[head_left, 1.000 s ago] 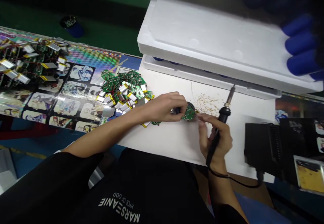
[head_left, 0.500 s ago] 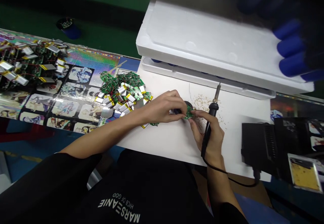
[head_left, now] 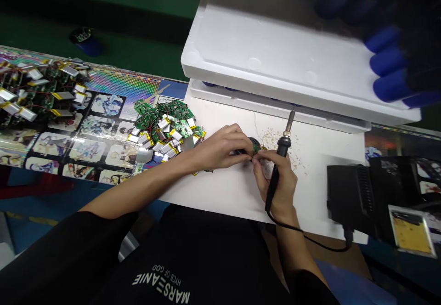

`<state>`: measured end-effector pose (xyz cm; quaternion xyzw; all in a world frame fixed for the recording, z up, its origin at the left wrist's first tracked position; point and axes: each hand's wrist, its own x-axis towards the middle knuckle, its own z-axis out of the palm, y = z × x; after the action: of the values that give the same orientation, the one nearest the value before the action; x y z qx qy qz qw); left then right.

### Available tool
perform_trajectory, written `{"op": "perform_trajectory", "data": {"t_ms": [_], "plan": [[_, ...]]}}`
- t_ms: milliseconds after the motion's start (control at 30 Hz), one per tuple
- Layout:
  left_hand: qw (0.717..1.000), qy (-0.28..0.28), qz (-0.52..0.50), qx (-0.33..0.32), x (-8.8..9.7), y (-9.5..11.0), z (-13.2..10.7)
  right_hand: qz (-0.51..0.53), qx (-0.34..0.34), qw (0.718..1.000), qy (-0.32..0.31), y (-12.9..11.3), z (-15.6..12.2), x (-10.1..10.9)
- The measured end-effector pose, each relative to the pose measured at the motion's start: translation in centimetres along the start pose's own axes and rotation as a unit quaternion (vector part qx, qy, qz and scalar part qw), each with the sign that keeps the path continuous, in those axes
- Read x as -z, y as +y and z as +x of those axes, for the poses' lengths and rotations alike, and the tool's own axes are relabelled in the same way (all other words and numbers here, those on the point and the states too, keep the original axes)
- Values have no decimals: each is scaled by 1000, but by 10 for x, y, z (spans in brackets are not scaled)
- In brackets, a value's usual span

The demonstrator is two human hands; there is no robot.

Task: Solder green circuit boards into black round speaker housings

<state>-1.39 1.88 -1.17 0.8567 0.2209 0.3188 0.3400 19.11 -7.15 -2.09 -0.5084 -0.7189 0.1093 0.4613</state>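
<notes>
My left hand [head_left: 227,146] is closed in a pinch at a small green circuit board [head_left: 255,147], its fingers over a dark round piece that is mostly hidden. The fingertips of my right hand [head_left: 284,183] meet those of the left at the board's near edge, pinched together. A soldering iron [head_left: 283,148] rests in the same right hand, its metal tip pointing up and away from the board. Thin wires lie just beyond the board. Beside my left forearm is a heap of green circuit boards [head_left: 179,112] with small silver batteries attached.
Stacked white foam trays [head_left: 248,43] with blue cylinders [head_left: 389,84] stand behind the white work surface [head_left: 220,190]. A black soldering station [head_left: 347,194] and a yellow sponge tray [head_left: 411,234] are at right. Another board heap [head_left: 44,89] lies far left. Crumbs dot the surface.
My right hand has shifted slightly left with the soldering iron, and its fingertips now meet my left fingertips. Less of the green board shows. The whole view has shifted a little.
</notes>
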Motion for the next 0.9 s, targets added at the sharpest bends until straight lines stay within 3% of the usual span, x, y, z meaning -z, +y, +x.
{"op": "perform_trajectory", "data": {"t_ms": [233, 433, 533, 700, 800, 900], "plan": [[1000, -18, -3, 12, 1, -1, 0, -55, 25, 998, -5, 0, 1, 1], [998, -56, 40, 8, 4, 6, 0, -39, -25, 999, 22, -4, -7, 12], [996, -60, 70, 12, 3, 9, 0, 31, -82, 993, 82, -10, -7, 18], [988, -65, 140, 2, 0, 15, 2, 173, -133, 957, 190, -15, 4, 34], [983, -66, 171, 1, -2, 16, 2, 185, -139, 951, 207, -10, 2, 47], [981, -62, 183, -6, -2, 17, 1, 128, -131, 957, 224, -3, -11, 58]]}}
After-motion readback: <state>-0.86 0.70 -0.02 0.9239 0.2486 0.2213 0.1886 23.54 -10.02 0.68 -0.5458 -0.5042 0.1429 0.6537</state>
